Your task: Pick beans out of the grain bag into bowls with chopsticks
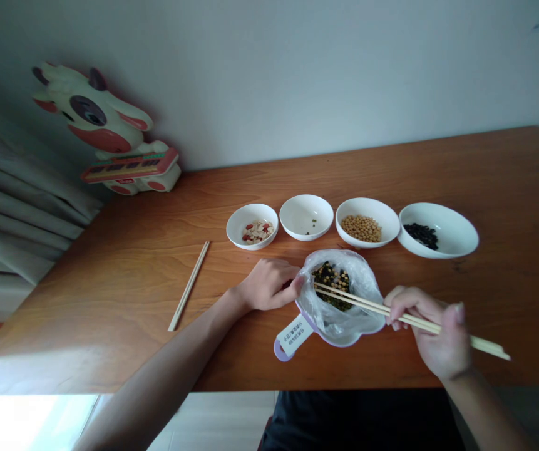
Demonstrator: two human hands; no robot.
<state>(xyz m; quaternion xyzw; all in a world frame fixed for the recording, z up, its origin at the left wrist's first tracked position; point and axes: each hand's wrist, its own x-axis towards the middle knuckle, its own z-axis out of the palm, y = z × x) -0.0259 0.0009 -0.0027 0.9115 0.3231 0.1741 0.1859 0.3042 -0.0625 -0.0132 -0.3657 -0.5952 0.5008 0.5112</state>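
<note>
I have the right hand [431, 326] pinching long pale wooden chopsticks [367, 305], tips at the mixed green and tan beans [328, 275]. The left hand [269, 285] pinches the rim of their plastic-lined lilac bowl [344, 342] near the tabletop's [109, 300] front edge, presumably to steady it. Toward the back edge, within easy reach, four round white bowls [250, 245] hold, left to right, pale-and-red pieces [258, 232], a few dark bits [313, 223], plain tan beans [360, 229], black beans [420, 235].

From above the lap [358, 421], the head view faces forward and down across the tabletop [518, 263] to the wall [344, 81], with the left hand [270, 285] and right hand [433, 329] fairly near, below the view's middle.
</note>
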